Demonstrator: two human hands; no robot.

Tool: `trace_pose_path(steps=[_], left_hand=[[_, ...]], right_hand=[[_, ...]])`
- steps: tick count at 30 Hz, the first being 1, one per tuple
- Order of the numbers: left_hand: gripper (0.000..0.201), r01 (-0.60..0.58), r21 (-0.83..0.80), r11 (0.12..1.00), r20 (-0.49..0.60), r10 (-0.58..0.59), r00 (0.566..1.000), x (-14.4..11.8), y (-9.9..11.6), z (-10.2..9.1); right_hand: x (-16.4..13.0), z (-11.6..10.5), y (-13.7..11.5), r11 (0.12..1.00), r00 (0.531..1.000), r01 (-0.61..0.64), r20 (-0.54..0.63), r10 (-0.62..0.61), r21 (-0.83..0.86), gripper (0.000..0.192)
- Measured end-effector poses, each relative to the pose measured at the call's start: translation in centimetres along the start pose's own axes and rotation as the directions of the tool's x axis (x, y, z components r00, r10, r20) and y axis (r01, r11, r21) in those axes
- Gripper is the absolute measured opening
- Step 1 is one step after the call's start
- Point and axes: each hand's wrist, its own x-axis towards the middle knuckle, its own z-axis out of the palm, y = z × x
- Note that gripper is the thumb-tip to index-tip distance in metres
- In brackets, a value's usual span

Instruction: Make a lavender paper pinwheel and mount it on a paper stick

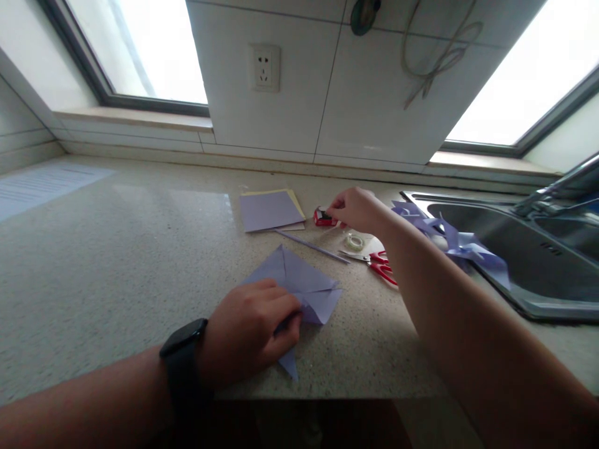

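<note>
On the speckled counter point(116, 262), head view: one hand pins folded paper, the other reaches for a small red object.

The left hand point(248, 330) lies curled on the folded lilac paper point(299, 284), fingers pressing its near corner flat. The right hand point(358, 209), stretched well away, pinches the small red object point(322, 217) by its fingertips, near the red scissors point(381, 265) and tape roll point(354, 240). With eyes and reach far off, the folds could likely spring open or slide; the forearm might brush the scissors.
</note>
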Motion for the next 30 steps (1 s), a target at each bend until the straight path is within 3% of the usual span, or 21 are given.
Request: trace_pose_path(steps=[7, 14, 30], left_hand=[[0.016, -0.013, 0.003, 1.000, -0.012, 0.013, 1.000, 0.1, 0.1, 0.0], [0.014, -0.022, -0.022, 1.000, -0.014, 0.022, 1.000, 0.1, -0.1, 0.0], [0.014, 0.010, -0.031, 0.999, 0.026, -0.009, 1.000, 0.0, 0.1, 0.0]], right_hand=[[0.1, 2.1, 1.6, 0.997, 1.000, 0.030, 0.000, -0.030, 0.067, 0.024], [1.0, 2.6, 1.8, 0.998, 0.991, 0.020, -0.132, -0.012, 0.058, 0.030], [1.6, 3.7, 2.0, 0.994, 0.979, 0.004, -0.203, 0.019, 0.110, 0.028]])
